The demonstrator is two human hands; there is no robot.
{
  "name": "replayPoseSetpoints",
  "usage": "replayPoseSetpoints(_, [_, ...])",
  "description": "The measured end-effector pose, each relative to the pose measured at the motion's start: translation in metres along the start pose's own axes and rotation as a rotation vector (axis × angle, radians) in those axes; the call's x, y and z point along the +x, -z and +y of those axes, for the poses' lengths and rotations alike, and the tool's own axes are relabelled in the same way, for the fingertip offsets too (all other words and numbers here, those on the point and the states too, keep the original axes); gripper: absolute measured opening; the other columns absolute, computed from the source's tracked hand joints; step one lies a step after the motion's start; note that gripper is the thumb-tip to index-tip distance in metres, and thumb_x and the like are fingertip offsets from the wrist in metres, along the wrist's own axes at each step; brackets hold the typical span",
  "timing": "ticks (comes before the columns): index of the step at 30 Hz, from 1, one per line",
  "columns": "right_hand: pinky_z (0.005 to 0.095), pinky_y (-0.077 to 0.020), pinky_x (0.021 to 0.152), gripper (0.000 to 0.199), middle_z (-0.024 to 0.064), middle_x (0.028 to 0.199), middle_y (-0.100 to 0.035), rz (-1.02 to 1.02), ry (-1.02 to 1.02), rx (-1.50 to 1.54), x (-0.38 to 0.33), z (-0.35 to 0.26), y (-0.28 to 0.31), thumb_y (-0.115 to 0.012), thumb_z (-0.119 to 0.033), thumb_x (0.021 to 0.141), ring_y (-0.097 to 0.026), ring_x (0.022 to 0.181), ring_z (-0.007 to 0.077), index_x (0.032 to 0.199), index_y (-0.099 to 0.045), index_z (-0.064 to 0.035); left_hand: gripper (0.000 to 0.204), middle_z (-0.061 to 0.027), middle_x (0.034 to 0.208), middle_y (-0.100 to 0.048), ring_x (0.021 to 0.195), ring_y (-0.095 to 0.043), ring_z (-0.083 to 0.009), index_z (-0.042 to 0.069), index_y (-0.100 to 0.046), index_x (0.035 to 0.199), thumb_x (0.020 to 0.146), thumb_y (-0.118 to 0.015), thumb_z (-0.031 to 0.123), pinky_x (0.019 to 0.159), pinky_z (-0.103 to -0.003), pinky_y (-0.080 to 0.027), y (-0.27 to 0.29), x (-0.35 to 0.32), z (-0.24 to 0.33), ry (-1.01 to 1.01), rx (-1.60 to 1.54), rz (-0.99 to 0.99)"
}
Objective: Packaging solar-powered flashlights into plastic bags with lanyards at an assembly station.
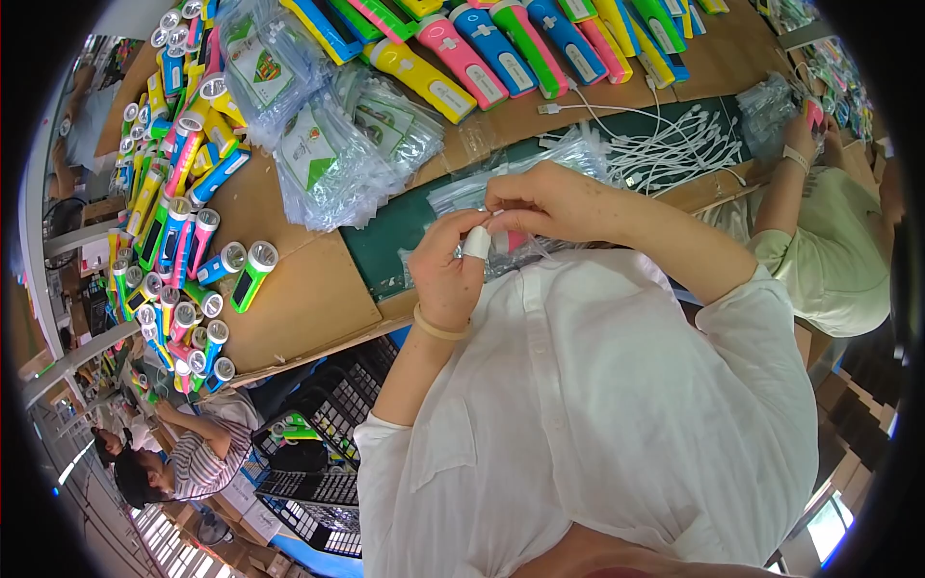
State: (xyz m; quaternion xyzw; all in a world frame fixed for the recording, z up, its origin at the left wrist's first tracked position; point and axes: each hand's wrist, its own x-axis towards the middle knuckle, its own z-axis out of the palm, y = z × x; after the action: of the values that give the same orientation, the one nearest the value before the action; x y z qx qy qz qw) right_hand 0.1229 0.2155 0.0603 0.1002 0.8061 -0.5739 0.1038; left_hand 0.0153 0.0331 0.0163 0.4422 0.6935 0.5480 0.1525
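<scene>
Close in front of my chest, my left hand (451,265) and my right hand (554,200) meet with their fingertips pinched together. Between and below them shows a clear plastic bag (541,247) with something pink (511,241) in it, mostly hidden by my hands; its kind cannot be made out. A white cover (477,242) sits on one digit of my left hand. Just beyond my hands, flat clear bags (462,196) lie on the green mat (376,243). White charging cables (674,149) are heaped to the right of them.
Coloured flashlights (467,63) lie in a row at the far edge, with many more (173,241) piled at left. Packed bags with printed cards (332,154) lie between them. A black crate (337,405) stands below the table's left edge. Co-workers sit at right (819,241) and lower left (207,453).
</scene>
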Motion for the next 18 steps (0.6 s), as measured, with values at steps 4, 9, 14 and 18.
replayPoseSetpoints(4, [0.0363, -0.0477, 0.059, 0.014, 0.0105, 0.074, -0.067, 0.170, 0.174, -0.175, -0.012, 0.018, 0.001, -0.071, -0.018, 0.091, -0.063, 0.064, 0.0262, 0.092, -0.066, -0.0044, 0.014, -0.0108, 0.096, -0.072, 0.081, -0.069, -0.0179, 0.000, -0.071, 0.100, 0.086, -0.071, -0.003, 0.075, -0.028, -0.055, 0.005, -0.003, -0.007, 0.150, -0.130, 0.038])
replayPoseSetpoints(9, [0.0379, -0.0490, 0.066, 0.011, 0.0121, 0.080, -0.060, 0.310, 0.138, -0.427, -0.060, 0.048, 0.033, -0.071, -0.013, 0.088, -0.062, 0.076, 0.0316, 0.091, -0.067, -0.0027, 0.008, -0.0033, 0.089, -0.068, 0.075, -0.064, -0.0083, -0.001, -0.070, 0.100, 0.092, -0.069, -0.002, 0.067, -0.022, -0.053, 0.013, -0.007, -0.017, 0.360, -0.344, 0.108])
replayPoseSetpoints(14, [0.0418, -0.0497, 0.064, 0.014, 0.0142, 0.078, -0.060, 0.459, 0.029, -0.551, -0.081, 0.057, 0.042, -0.065, -0.016, 0.095, -0.062, 0.071, 0.0351, 0.102, -0.058, -0.0053, 0.011, -0.0035, 0.088, -0.068, 0.072, -0.064, -0.0094, -0.001, -0.069, 0.104, 0.093, -0.069, 0.001, 0.067, -0.022, -0.052, 0.003, 0.008, -0.039, 0.430, -0.369, 0.156])
replayPoseSetpoints(18, [0.0304, -0.0471, 0.051, 0.018, 0.0050, 0.075, -0.063, 0.725, -0.173, -0.150, -0.093, 0.041, 0.099, -0.054, -0.025, 0.105, -0.066, 0.060, 0.0158, 0.110, -0.052, -0.0077, 0.018, -0.0106, 0.097, -0.071, 0.086, -0.069, -0.0211, 0.000, -0.071, 0.103, 0.084, -0.070, -0.003, 0.077, -0.030, -0.055, -0.014, 0.016, -0.052, 0.225, 0.014, -0.033])
